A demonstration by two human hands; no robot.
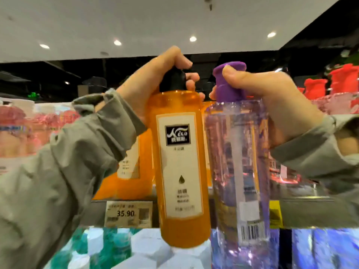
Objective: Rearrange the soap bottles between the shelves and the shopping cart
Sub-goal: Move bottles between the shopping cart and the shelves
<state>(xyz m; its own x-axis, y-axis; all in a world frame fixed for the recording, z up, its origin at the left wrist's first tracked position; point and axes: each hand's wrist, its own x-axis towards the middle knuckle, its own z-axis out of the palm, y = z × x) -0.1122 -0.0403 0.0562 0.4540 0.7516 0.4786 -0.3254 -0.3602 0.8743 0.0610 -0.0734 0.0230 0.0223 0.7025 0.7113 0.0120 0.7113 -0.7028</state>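
Here left hand (150, 84) grips orange bottle (179, 152), right hand (272, 100) purple bottle (238, 156), base cut off.

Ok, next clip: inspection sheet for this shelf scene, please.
Surface: shelf edge carrying a price tag reading 35.90.
Job's things: orange bottle and clear lilac bottle, held roughly upright side by side before the shelf.
Clutter: more orange bottles on the shelf; blurred pink bottles at left.
Grippers: left hand grips the black cap; right hand grips the purple cap.
Cables: nothing seen.
Surroundings: shop ceiling with spotlights; red items upper right.
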